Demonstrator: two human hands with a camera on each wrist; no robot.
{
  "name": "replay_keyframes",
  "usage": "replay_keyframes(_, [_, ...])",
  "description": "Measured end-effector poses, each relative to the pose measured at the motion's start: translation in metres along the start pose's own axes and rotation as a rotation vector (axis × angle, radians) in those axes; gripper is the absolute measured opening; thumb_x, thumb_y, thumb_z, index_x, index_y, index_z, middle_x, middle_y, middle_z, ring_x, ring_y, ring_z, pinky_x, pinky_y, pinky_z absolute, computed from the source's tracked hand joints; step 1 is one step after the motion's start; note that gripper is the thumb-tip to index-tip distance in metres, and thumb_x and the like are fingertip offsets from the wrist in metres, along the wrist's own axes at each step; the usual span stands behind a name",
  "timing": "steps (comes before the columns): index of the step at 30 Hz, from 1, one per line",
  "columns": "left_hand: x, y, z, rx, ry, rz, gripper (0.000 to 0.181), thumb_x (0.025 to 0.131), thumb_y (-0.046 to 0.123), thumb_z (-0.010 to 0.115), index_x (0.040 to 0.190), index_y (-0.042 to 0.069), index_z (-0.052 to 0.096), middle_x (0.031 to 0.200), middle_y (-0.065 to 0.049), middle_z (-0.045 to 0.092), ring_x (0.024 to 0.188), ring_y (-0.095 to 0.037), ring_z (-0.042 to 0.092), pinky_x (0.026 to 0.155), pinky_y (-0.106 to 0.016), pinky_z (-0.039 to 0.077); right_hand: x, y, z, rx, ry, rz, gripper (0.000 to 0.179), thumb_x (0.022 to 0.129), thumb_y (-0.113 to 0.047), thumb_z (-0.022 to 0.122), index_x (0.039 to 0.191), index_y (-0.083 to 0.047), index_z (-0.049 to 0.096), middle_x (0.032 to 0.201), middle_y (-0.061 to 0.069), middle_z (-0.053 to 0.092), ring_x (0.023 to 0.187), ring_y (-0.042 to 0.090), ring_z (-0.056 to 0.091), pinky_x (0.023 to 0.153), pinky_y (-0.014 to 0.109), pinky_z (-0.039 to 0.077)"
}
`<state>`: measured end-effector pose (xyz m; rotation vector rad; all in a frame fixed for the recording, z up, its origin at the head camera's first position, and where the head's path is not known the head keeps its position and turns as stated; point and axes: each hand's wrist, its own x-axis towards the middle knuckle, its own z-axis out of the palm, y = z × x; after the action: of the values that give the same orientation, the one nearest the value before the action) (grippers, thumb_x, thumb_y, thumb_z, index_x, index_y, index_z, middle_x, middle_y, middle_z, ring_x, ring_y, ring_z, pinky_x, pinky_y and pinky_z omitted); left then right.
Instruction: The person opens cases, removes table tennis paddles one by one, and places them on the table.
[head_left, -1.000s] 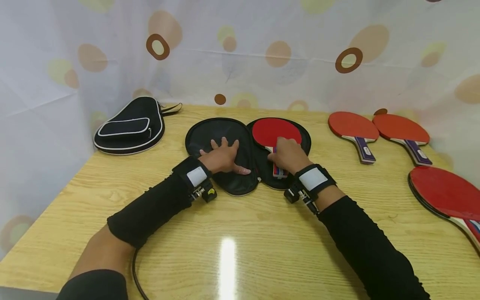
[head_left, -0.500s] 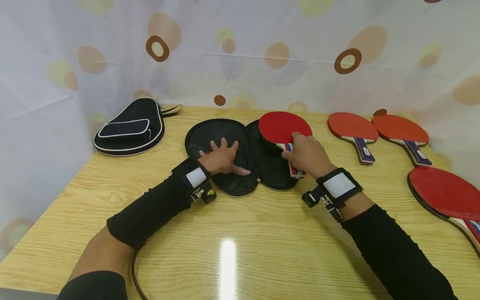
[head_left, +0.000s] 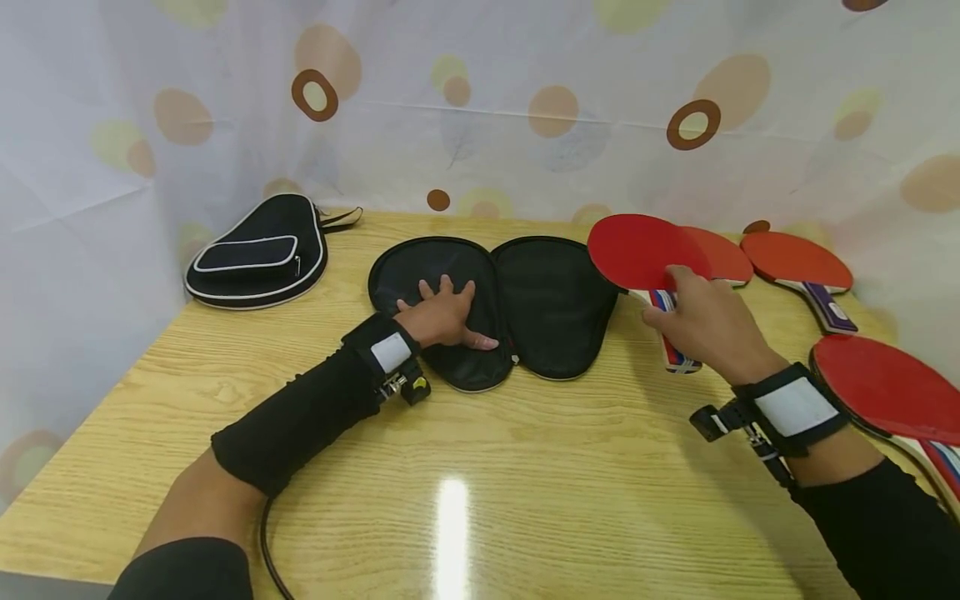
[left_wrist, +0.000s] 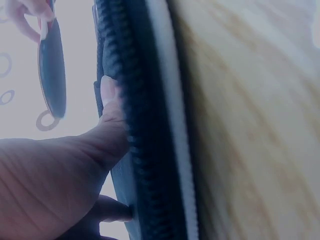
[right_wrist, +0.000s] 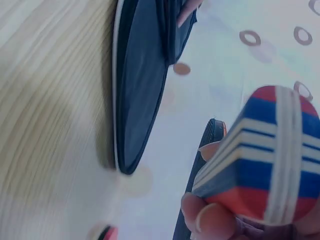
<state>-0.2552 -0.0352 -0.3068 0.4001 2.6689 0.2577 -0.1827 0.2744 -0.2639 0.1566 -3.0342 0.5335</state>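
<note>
My right hand (head_left: 708, 321) grips a red table tennis paddle (head_left: 637, 250) where the blade meets the handle. The paddle is raised above the table, to the right of an unzipped black paddle case (head_left: 558, 308) that lies spread flat. In the right wrist view the striped handle (right_wrist: 270, 155) fills the near right, with fingertips curled round it. My left hand (head_left: 442, 317) lies with fingers spread on the left half of the case; in the left wrist view its thumb (left_wrist: 112, 115) rests just inside the zipper edge.
A closed black case with white piping (head_left: 258, 250) stands at the back left. Two orange-red paddles with purple handles lie at the back right, one (head_left: 723, 252) partly behind the held paddle. Another red paddle (head_left: 892, 387) lies at the right edge, and a patterned curtain (head_left: 487, 100) hangs behind.
The right hand has lifted the red paddle off the right half of the case and carried it rightward, uncovering that half. The left hand has stayed in place.
</note>
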Motion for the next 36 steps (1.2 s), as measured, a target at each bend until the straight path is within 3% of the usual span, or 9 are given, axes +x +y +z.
replay_keyframes(4, [0.001,0.000,0.000,0.000,0.000,-0.001,0.108,0.086,0.063,0.069,0.164,0.017,0.009,0.166,-0.025,0.000,0.148,-0.055,-0.003,0.107,-0.079,0.014,-0.014,0.018,-0.011,-0.018,0.001,0.029,0.060,0.095,-0.024,0.066,0.133,0.015,0.041,0.086,0.026,0.066,0.057,0.023,0.061,0.050,0.039,0.053])
replay_keyframes(11, [0.003,0.000,-0.001,0.009,0.003,0.004,0.108,0.086,0.064,0.068,0.164,0.017,0.009,0.166,-0.025,0.000,0.148,-0.055,-0.003,0.107,-0.079,0.014,-0.046,0.048,-0.023,-0.053,0.014,0.050,0.062,0.098,-0.025,0.063,0.137,0.016,0.038,0.060,0.005,0.054,0.047,0.019,0.049,0.043,0.035,0.037])
replay_keyframes(16, [0.004,-0.001,-0.001,0.016,0.007,0.008,0.108,0.086,0.064,0.068,0.164,0.017,0.009,0.166,-0.025,0.000,0.148,-0.055,-0.002,0.107,-0.079,0.014,-0.066,0.066,-0.026,-0.095,0.016,0.102,0.051,0.098,-0.026,0.061,0.125,0.012,0.042,0.062,0.006,0.053,0.048,0.018,0.050,0.044,0.034,0.040])
replay_keyframes(20, [0.004,-0.003,-0.001,0.016,0.008,0.005,0.108,0.086,0.064,0.068,0.164,0.017,0.010,0.166,-0.025,0.001,0.148,-0.055,-0.002,0.107,-0.079,0.015,-0.080,0.080,-0.024,-0.105,0.011,0.134,0.050,0.097,-0.024,0.062,0.123,0.013,0.041,0.068,0.009,0.056,0.048,0.017,0.051,0.044,0.034,0.042])
replay_keyframes(27, [0.003,-0.004,-0.001,0.018,0.005,0.005,0.107,0.087,0.063,0.068,0.164,0.016,0.010,0.166,-0.025,0.001,0.148,-0.055,-0.001,0.107,-0.079,0.015,-0.103,0.099,-0.016,-0.166,-0.013,0.188,0.053,0.095,-0.023,0.065,0.119,0.017,0.041,0.065,0.009,0.053,0.050,0.022,0.047,0.045,0.035,0.037])
replay_keyframes(33, [0.004,-0.003,-0.002,0.020,0.006,0.012,0.106,0.087,0.064,0.067,0.164,0.017,0.010,0.166,-0.025,0.002,0.148,-0.055,-0.001,0.108,-0.078,0.015,-0.124,0.107,-0.007,-0.171,-0.080,0.238,0.069,0.099,-0.028,0.062,0.134,0.023,0.031,0.051,0.003,0.047,0.043,0.020,0.037,0.044,0.033,0.031])
replay_keyframes(36, [0.004,-0.003,-0.002,0.019,0.006,0.012,0.106,0.087,0.064,0.067,0.164,0.017,0.010,0.166,-0.024,0.001,0.148,-0.055,-0.001,0.108,-0.078,0.015,-0.132,0.109,-0.003,-0.166,-0.090,0.237,0.071,0.099,-0.027,0.061,0.135,0.025,0.029,0.048,0.001,0.044,0.041,0.018,0.033,0.043,0.032,0.028])
